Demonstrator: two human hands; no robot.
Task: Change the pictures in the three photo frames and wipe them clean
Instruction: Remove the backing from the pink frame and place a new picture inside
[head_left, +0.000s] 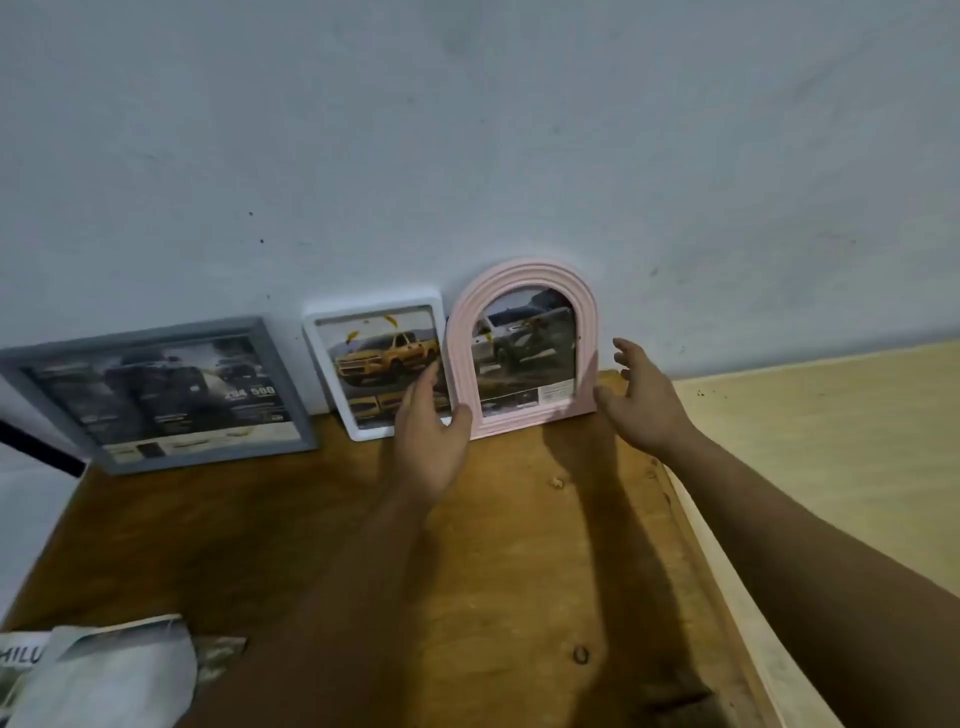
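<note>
Photo frames, 3 of them, stand in a row on the brown wooden surface (467, 545), leaning on the pale wall (467, 130): grey rectangular frame (270, 384) at left, white rectangular frame (322, 332) in the middle, pink arched frame (519, 275) at right. Each holds a vehicle picture. Left hand (428, 441) sits at the pink frame's lower left edge, fingers straight, thumb touching the rim, covering part of the white frame. Right hand (641, 400) is just beside its right edge, fingers spread, gripping nothing. Printed papers (104, 670) lie at the near left corner.
</note>
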